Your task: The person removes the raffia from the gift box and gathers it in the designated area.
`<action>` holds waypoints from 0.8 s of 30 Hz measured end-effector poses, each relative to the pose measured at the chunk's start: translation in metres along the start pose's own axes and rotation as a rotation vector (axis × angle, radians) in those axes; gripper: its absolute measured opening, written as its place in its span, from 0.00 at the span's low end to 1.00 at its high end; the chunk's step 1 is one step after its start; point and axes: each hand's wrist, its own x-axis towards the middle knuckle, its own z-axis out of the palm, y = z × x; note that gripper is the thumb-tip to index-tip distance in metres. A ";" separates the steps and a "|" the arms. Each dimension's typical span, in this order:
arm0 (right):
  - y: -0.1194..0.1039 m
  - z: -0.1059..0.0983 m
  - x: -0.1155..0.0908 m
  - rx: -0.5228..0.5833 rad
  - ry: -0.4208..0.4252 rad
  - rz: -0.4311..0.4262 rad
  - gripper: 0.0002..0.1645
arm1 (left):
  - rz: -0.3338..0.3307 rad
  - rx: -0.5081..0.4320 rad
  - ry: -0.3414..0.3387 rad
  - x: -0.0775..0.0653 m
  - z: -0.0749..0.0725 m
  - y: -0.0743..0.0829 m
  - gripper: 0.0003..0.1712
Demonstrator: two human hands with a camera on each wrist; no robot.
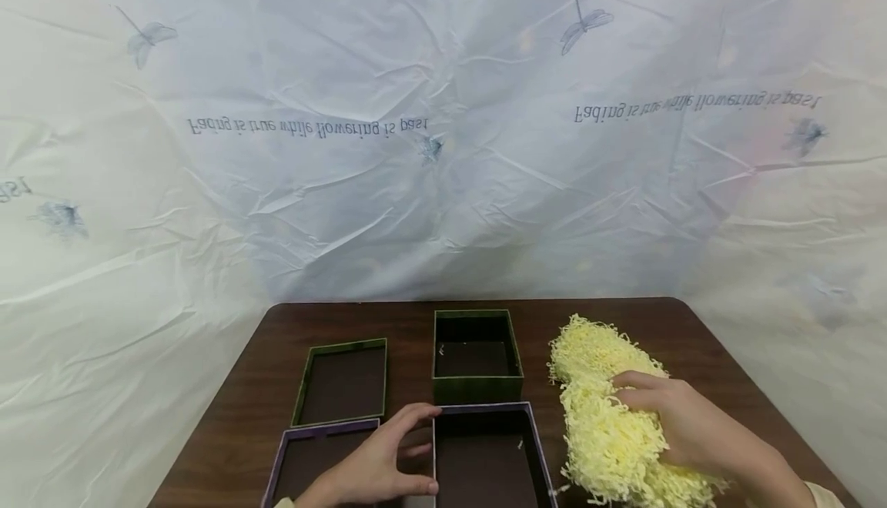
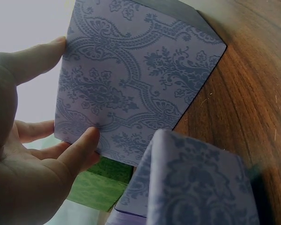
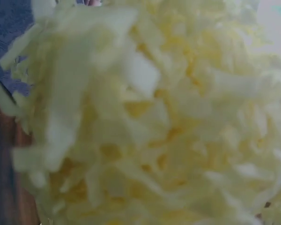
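Note:
In the head view my left hand rests against the left wall of a purple-rimmed box, thumb and fingers spread apart. The left wrist view shows the fingertips on this box's patterned lilac side, some of them at its corner. On the right, my right hand grips a big heap of pale yellow shredded paper, its fingertips sunk into the strands. That shredded paper fills the right wrist view and hides the fingers there.
A green box stands right behind the purple one. To the left lie a shallow green-rimmed lid and a purple-rimmed lid, partly behind the left hand. The dark wooden table ends at a white printed sheet.

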 end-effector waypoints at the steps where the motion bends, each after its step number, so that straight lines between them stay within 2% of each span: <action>1: 0.002 0.001 -0.003 0.006 -0.011 0.012 0.51 | 0.000 0.001 -0.001 0.000 0.000 0.000 0.44; 5: 0.009 0.007 -0.014 0.004 -0.029 0.038 0.49 | -0.005 0.003 -0.003 0.000 0.000 0.000 0.44; 12: 0.019 0.010 -0.029 0.092 -0.130 0.122 0.45 | -0.008 0.004 0.001 -0.001 -0.001 0.000 0.44; 24: 0.028 0.019 -0.044 0.087 -0.205 0.262 0.44 | -0.001 0.003 -0.006 0.003 -0.001 0.000 0.44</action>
